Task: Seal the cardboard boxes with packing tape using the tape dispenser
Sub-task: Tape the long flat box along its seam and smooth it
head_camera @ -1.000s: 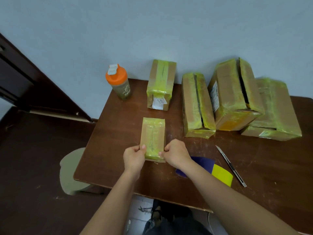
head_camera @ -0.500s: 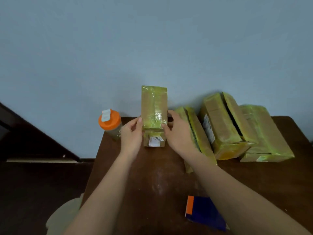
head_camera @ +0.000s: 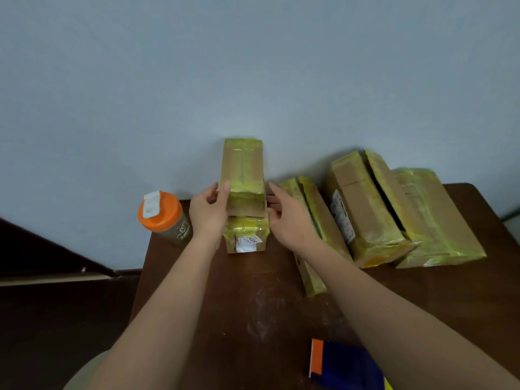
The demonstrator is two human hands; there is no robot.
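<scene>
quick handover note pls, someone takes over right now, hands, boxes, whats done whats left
Left hand: touching the left side of the small taped box, fingers relaxed.
Right hand: beside its right side; contact unclear.
That box sits stacked on the labelled box at the table's far edge.
Tape dispenser: near edge, untouched.
Done: both stacked boxes taped.
Left: the tall box shows an open seam; check the others.
</scene>
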